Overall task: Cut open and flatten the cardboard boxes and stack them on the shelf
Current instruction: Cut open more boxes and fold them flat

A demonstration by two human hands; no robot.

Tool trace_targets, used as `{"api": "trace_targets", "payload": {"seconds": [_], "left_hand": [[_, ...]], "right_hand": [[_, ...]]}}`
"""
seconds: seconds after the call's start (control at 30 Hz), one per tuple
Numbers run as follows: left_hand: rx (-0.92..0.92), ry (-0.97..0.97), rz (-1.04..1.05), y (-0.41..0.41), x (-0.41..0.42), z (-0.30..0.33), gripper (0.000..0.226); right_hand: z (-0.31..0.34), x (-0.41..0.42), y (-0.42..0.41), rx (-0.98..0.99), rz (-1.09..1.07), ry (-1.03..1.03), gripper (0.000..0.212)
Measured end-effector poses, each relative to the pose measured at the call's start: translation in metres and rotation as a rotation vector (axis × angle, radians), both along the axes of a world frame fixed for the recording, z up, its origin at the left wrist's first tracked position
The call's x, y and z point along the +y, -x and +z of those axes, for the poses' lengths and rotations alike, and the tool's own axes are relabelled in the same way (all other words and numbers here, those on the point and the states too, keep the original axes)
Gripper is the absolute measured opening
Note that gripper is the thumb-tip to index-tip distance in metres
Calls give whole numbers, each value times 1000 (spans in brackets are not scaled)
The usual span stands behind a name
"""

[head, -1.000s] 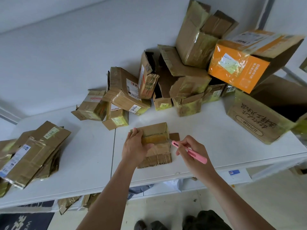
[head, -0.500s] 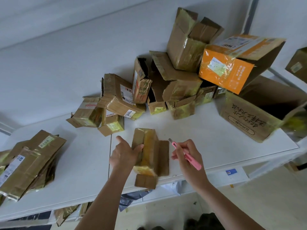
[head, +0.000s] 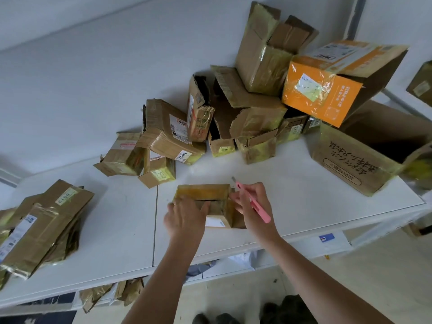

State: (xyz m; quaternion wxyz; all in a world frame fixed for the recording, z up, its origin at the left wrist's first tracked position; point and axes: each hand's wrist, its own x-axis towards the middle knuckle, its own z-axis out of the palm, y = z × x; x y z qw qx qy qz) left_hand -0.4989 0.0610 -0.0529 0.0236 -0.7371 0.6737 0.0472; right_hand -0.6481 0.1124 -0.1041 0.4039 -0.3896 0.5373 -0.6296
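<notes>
A small taped cardboard box (head: 211, 199) lies on the white shelf (head: 292, 206) in front of me. My left hand (head: 185, 218) holds its near left side, fingers curled over the top. My right hand (head: 251, 206) grips a pink box cutter (head: 251, 203) with its blade pointing up and away, and its fingers touch the box's right end. A stack of flattened boxes (head: 44, 225) lies at the left end of the shelf.
A pile of unflattened boxes (head: 233, 118) fills the back of the shelf, with an orange box (head: 325, 92) on top and a large printed box (head: 360, 157) at the right. More cardboard scraps (head: 109, 293) lie on the level below.
My left hand has turned the small box from standing on its edge to lying flat with a taped face up. My right hand with the cutter has moved in against its right end.
</notes>
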Motion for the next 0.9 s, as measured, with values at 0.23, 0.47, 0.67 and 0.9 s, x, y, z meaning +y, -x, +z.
{"api": "trace_targets", "payload": {"seconds": [0.23,0.47,0.67,0.9], "left_hand": [[111,-88,-381,-26,-16,-34,56],[196,-303,-320,-31,-33,-40,64],[255,-360,-298,-30,-39,-37,72],[300,-373,-354,-35,-38,-35,73]], "right_hand": [[-20,12,1,38,-83,34,11],[-14,6,1,51,-78,63,18],[-12,2,0,63,-37,31,15],[-8,-2,-2,126,-45,22,15]]}}
